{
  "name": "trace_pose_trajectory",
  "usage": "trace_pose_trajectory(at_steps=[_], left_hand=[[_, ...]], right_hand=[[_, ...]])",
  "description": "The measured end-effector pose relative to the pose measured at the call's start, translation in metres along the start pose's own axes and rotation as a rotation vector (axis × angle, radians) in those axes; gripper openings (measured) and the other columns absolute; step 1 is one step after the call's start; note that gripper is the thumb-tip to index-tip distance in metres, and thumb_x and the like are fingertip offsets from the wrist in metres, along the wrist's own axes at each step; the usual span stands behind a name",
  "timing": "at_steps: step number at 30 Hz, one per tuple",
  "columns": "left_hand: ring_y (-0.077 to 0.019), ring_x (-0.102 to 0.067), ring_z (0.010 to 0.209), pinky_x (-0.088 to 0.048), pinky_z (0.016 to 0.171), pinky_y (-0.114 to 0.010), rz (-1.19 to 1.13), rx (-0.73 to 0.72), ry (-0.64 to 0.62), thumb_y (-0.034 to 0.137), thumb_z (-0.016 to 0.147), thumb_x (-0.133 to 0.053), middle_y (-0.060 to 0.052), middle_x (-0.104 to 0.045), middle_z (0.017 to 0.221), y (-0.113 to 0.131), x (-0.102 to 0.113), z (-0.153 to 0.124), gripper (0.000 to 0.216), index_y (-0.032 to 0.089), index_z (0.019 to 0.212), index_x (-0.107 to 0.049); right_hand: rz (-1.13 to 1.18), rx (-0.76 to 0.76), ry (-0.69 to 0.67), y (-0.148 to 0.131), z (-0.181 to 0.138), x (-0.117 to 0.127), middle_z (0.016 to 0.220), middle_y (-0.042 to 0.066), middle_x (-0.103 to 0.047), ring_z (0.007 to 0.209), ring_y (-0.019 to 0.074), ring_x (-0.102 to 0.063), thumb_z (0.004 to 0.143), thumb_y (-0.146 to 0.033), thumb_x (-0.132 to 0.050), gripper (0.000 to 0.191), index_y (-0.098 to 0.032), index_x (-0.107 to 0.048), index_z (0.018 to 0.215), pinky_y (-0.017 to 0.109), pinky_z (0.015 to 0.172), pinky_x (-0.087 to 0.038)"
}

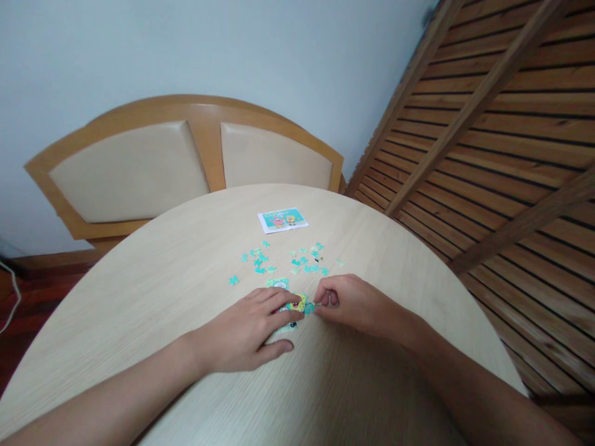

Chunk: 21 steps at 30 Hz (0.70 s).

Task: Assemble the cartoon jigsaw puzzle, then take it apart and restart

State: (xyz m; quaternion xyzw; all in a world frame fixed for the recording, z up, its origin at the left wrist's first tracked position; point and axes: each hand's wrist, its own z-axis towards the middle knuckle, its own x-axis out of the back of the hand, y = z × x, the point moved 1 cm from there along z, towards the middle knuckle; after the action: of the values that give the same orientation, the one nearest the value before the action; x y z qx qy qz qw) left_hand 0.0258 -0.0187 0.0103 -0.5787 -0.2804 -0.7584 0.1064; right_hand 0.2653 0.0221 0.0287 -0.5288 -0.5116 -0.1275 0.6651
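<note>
A partly joined jigsaw puzzle (297, 303) with a yellow cartoon figure lies flat on the round table. My left hand (258, 325) rests over its left part, fingers spread and stretched across it, hiding much of the picture. At the puzzle's right edge, my right hand (346, 301) pinches a small teal jigsaw piece (310, 308) between thumb and forefinger. Whether that piece is joined to the rest I cannot tell. Beyond the hands lie loose teal puzzle pieces in a left group (259, 261) and a right group (311, 267).
Behind the loose pieces lies a picture card (283, 220) with cartoon figures on teal. The pale wooden table (153, 291) has a rounded far edge. A padded bench back (134, 170) stands beyond it, and a slatted wooden panel (488, 124) rises at the right.
</note>
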Motion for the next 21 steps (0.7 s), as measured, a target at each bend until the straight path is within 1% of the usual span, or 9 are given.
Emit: trace_pose_trajectory(at_steps=[4, 7, 15, 21], left_hand=[[-0.0328, -0.052, 0.13, -0.043, 0.11, -0.052, -0.009, -0.004, 0.017, 0.037, 0.098, -0.06, -0.013, -0.056, 0.14, -0.0004, -0.0006, 0.0, 0.041, 0.023, 0.136, -0.056], [-0.0335, -0.051, 0.131, -0.042, 0.111, -0.052, -0.01, 0.001, 0.011, 0.038, 0.098, -0.06, -0.013, -0.056, 0.141, -0.001, -0.0014, -0.0003, 0.042, 0.023, 0.137, -0.055], [-0.0324, -0.052, 0.131, -0.043, 0.11, -0.051, -0.02, -0.006, 0.04, 0.038, 0.098, -0.059, -0.012, -0.057, 0.14, -0.0014, -0.0021, -0.0011, 0.042, 0.024, 0.137, -0.055], [-0.033, -0.052, 0.131, -0.043, 0.11, -0.052, -0.011, 0.003, 0.008, 0.038, 0.098, -0.06, -0.013, -0.057, 0.14, -0.0009, -0.0015, -0.0003, 0.042, 0.023, 0.137, -0.055]], right_hand=[[0.005, 0.001, 0.001, -0.0004, 0.0003, -0.0005, 0.074, 0.001, -0.073, 0.067, 0.0155, -0.064, 0.079, -0.023, -0.069, 0.01, -0.019, -0.077, 0.083, 0.024, 0.062, -0.043], [0.022, 0.031, -0.006, -0.0003, 0.0011, -0.0006, 0.075, 0.001, -0.074, 0.068, 0.0155, -0.064, 0.081, -0.023, -0.069, 0.01, -0.02, -0.078, 0.084, 0.024, 0.063, -0.044], [0.027, 0.117, -0.014, 0.0033, 0.0037, -0.0035, 0.085, 0.003, -0.077, 0.079, 0.0184, -0.067, 0.084, -0.026, -0.07, 0.01, -0.021, -0.079, 0.084, 0.026, 0.073, -0.046], [0.016, 0.152, -0.017, 0.0006, 0.0042, -0.0047, 0.086, 0.002, -0.076, 0.08, 0.0179, -0.067, 0.085, -0.026, -0.071, 0.01, -0.021, -0.079, 0.084, 0.027, 0.074, -0.046]])
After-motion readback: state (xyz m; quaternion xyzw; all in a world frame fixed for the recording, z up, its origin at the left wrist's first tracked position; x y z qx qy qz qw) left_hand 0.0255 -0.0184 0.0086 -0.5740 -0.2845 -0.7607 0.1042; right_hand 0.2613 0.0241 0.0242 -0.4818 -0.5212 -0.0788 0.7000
